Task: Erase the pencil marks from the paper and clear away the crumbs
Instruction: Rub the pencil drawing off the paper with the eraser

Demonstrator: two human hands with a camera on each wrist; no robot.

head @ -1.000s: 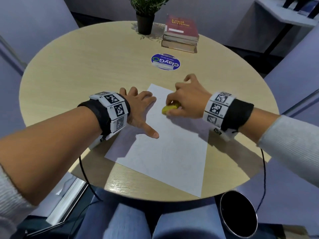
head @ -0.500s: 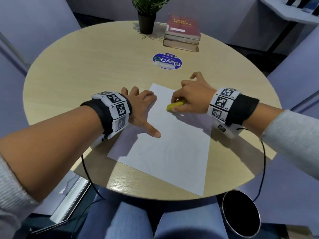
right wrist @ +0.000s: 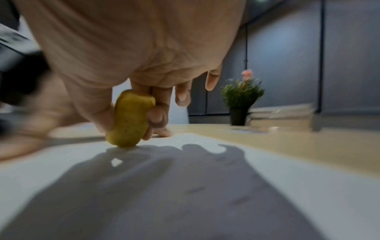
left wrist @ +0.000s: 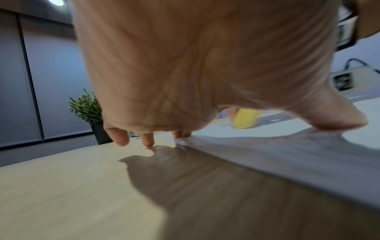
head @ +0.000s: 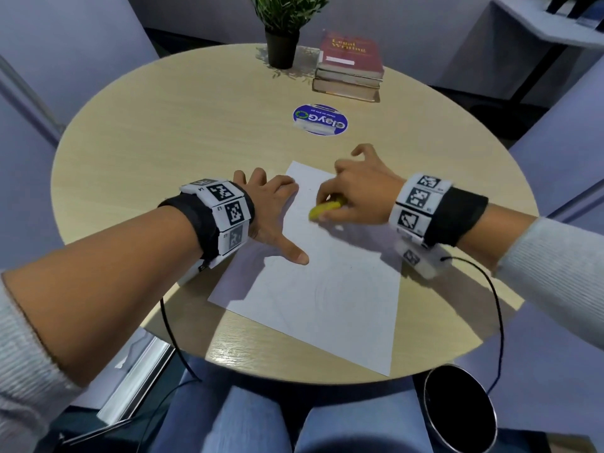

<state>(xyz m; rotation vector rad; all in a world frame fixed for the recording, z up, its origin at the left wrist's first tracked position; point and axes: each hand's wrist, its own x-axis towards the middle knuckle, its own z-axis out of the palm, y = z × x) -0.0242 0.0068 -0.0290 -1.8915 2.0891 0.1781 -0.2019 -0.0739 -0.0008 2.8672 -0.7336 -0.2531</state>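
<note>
A white sheet of paper (head: 327, 289) lies flat and slightly askew on the round wooden desk (head: 163, 132), one near corner reaching the desk's front edge. Faint pencil marks (head: 336, 295) (curved lines, barely legible) show across its lower half. A worn yellow eraser (head: 327, 208) stands tilted, its lower end pressed against the sheet's far portion.

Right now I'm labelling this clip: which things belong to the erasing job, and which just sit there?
In use: paper, yellow eraser, right hand gripping it, left hand pressing the sheet.

Lying about: potted plant, stacked books, round blue sticker, black bin.
</note>
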